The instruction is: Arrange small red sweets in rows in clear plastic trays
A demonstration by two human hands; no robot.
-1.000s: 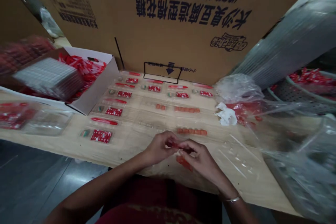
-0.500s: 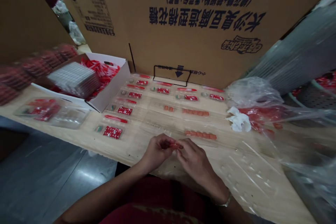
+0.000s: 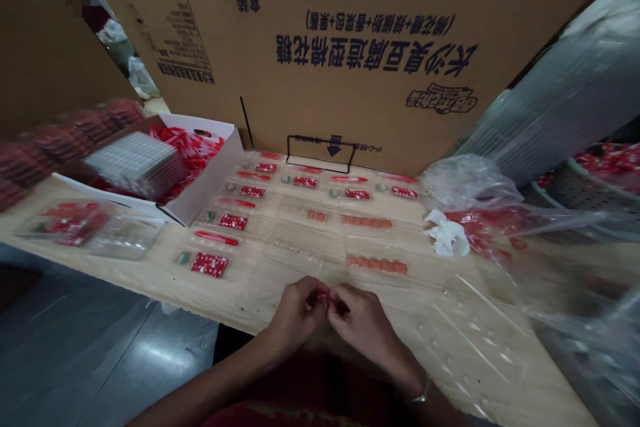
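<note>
My left hand (image 3: 299, 315) and my right hand (image 3: 364, 320) meet above the table's near edge, fingertips pinched together. Between them is a small orange-red piece (image 3: 323, 296), mostly covered by the fingers, so its kind is unclear. Just beyond my hands lie clear plastic trays. Two of these have a row of orange-red blocks, a farther row (image 3: 367, 221) and a nearer row (image 3: 379, 264). A pair of similar blocks (image 3: 316, 215) sits in another compartment. Farther left, several trays hold a red pen-like tube (image 3: 216, 238) and a red patterned packet (image 3: 209, 265).
A white box (image 3: 210, 170) with red tubes and stacked clear trays (image 3: 137, 160) stands left. A large cardboard carton (image 3: 370, 107) blocks the back. To the right are a crumpled white tissue (image 3: 447, 232), plastic bags (image 3: 467, 180) and a basket (image 3: 575, 190).
My hands have drawn closer together and nearer to my body, with the piece now more hidden. The camera view has tilted up slightly, so things behind appear lower.
</note>
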